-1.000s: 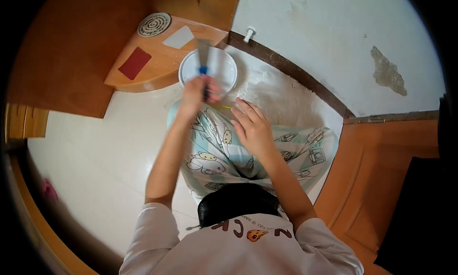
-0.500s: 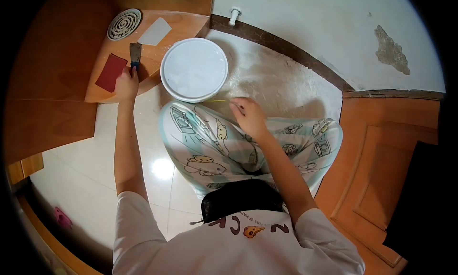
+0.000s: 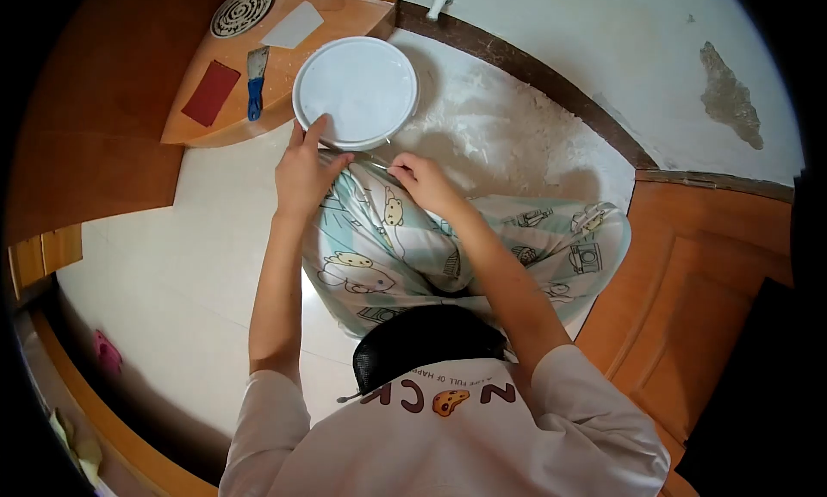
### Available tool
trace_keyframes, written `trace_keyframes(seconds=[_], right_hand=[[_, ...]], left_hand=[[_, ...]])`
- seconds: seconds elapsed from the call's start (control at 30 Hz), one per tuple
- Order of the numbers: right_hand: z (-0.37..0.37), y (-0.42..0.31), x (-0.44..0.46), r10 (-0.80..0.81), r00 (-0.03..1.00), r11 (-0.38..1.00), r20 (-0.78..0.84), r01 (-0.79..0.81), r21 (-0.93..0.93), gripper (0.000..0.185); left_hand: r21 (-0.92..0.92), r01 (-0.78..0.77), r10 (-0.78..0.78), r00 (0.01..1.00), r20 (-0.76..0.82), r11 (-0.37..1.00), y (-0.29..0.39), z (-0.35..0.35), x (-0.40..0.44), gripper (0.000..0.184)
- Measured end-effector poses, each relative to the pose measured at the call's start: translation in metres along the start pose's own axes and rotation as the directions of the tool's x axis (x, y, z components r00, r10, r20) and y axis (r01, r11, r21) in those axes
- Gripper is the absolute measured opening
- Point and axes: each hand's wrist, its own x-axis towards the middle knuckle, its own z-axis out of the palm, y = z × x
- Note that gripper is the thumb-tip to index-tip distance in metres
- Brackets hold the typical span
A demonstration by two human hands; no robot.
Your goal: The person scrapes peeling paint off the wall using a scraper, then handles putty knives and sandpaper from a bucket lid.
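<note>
A white bucket with its round lid (image 3: pixel 355 90) on stands in front of my knees. My left hand (image 3: pixel 301 174) is at its near left rim; a fingertip lies on the lid's edge, and the thumb stretches out apart from the fingers. Close to the bucket's near side, my right hand (image 3: pixel 422 183) is closed around a thin rod (image 3: pixel 372 162), whose far end reaches toward the bucket's side below the rim. The exact kind of rod is too small to make out. A putty knife (image 3: pixel 256 85) with a blue handle lies on the wooden shelf, with neither hand on it.
On the wooden shelf (image 3: pixel 202 133) lie red sandpaper (image 3: pixel 211 93), a white plastic scraper (image 3: pixel 293 25) and a round patterned plate (image 3: pixel 242 12). White dust covers the floor (image 3: pixel 491 144) by the wall. A wooden door (image 3: pixel 689 316) stands at right; a pipe stub (image 3: pixel 438 3) juts from the wall.
My left hand has let go of the putty knife, leaving it on the shelf, and moved right to the bucket's rim. My right hand has shifted slightly left, nearer the bucket.
</note>
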Motion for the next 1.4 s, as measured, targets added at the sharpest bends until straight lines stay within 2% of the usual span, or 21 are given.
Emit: trace_keyframes(seconds=[0.1,0.23,0.33,0.43,0.53,0.63,0.73,0.77,0.8,0.83,0.93,0.97,1.03,1.07,1.13,1.2,1.27,1.37,1.4], right_hand=[[-0.009,-0.006,-0.002,-0.021,0.999,0.983,0.027,0.025,-0.179,0.012],[-0.023,-0.016,0.002,-0.036,0.985,0.993,0.168,0.055,-0.107,0.011],[-0.038,-0.016,0.0,-0.078,0.961,0.966,0.266,0.14,-0.219,0.014],[-0.049,-0.025,-0.003,-0.066,0.948,0.955,0.311,0.15,-0.254,0.015],[-0.057,-0.03,-0.01,0.119,0.93,0.981,0.349,-0.055,-0.188,0.016],[-0.041,0.014,-0.049,-0.036,0.915,0.921,0.403,0.187,-0.342,0.013],[-0.061,0.025,-0.071,0.148,0.914,0.984,0.378,-0.098,-0.149,0.012],[-0.058,0.028,-0.079,0.127,0.954,0.991,0.273,-0.13,-0.005,0.011],[-0.061,0.024,-0.08,0.166,0.955,0.984,0.246,-0.177,0.024,0.011],[-0.064,0.021,-0.079,0.153,0.965,0.987,0.211,-0.16,0.013,0.01],[-0.065,0.01,-0.082,0.037,0.997,0.999,0.073,-0.037,-0.003,0.011],[-0.065,0.006,-0.083,-0.015,1.0,1.0,0.024,0.015,-0.014,0.011],[-0.058,0.0,-0.089,-0.054,0.996,0.965,-0.067,0.069,0.253,0.01],[-0.059,-0.001,-0.092,-0.067,0.991,0.922,-0.115,0.106,0.373,0.009],[-0.062,0.0,-0.102,-0.007,0.996,0.883,-0.088,0.048,0.467,0.006],[-0.062,-0.004,-0.107,0.067,0.995,0.808,-0.077,-0.009,0.59,0.005],[-0.07,-0.012,-0.109,0.021,0.998,0.755,-0.067,0.028,0.655,0.005],[-0.077,-0.036,-0.108,-0.011,0.995,0.708,-0.096,0.076,0.702,0.008],[-0.077,-0.041,-0.107,-0.017,0.993,0.699,-0.115,0.094,0.709,0.009]], left_hand=[[0.156,0.088,-0.096,0.994,0.045,0.984,0.01,0.006,0.012,0.064],[0.271,0.06,-0.077,0.996,0.054,0.961,0.009,0.017,0.021,0.061],[0.35,0.055,-0.076,0.996,0.047,0.935,0.014,0.018,0.022,0.06],[0.422,0.027,-0.05,0.998,0.043,0.906,0.019,0.018,0.019,0.061],[0.502,0.008,-0.037,0.998,0.048,0.865,0.024,0.021,0.017,0.064],[0.505,0.0,-0.019,0.999,0.032,0.863,0.024,0.024,0.016,0.065],[0.483,0.029,-0.029,1.0,-0.008,0.875,0.025,0.025,0.023,0.066],[0.483,0.031,-0.038,0.999,0.005,0.875,0.026,0.023,0.022,0.066],[0.485,0.022,-0.041,0.999,0.028,0.874,0.026,0.022,0.018,0.066],[0.471,0.003,-0.008,1.0,0.009,0.882,0.024,0.023,0.018,0.068],[0.432,0.065,-0.096,0.994,0.049,0.9,0.035,0.018,0.019,0.063],[0.354,0.056,-0.064,0.998,0.012,0.933,0.035,0.018,0.017,0.059],[0.185,0.034,-0.022,0.997,-0.069,0.982,0.036,0.019,0.009,0.05],[0.014,0.054,-0.053,0.998,-0.044,0.998,0.043,0.021,0.002,0.045],[-0.318,0.111,-0.107,0.994,0.03,0.941,0.066,0.02,-0.019,0.035],[-0.593,0.274,-0.089,0.942,0.322,0.758,0.083,0.03,-0.043,0.027],[-0.703,0.439,-0.039,0.861,0.507,0.559,0.111,0.024,-0.054,0.036],[-0.757,0.513,-0.12,0.85,0.512,0.405,0.126,0.027,-0.076,0.057],[-0.728,0.444,-0.124,0.884,0.451,0.522,0.132,0.025,-0.082,0.061]])
